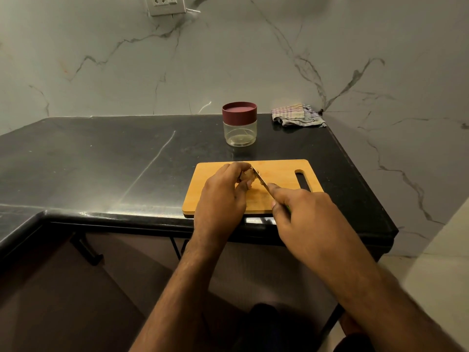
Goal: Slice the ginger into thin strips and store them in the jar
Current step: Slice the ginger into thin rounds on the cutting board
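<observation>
The person's left hand is curled over a piece of ginger, fingers and thumb gripping it against the wooden cutting board. The ginger sits on the upper middle of the board and is largely hidden under the fingers; only a pale brown lump shows. The right hand grips a knife, index finger laid along the spine of the blade; the handle is almost wholly hidden in the palm. The blade runs diagonally up and left, its tip touching or just beside the ginger. Whether it has entered the ginger cannot be told.

The board lies near the front edge of a black stone countertop, its handle slot to the right. Behind the board stands a clear jar, upright, with a maroon lid on it. A striped cloth lies crumpled in the back corner, right of the jar and apart from it. A marble-patterned wall rises behind, with a socket plate at the top.
</observation>
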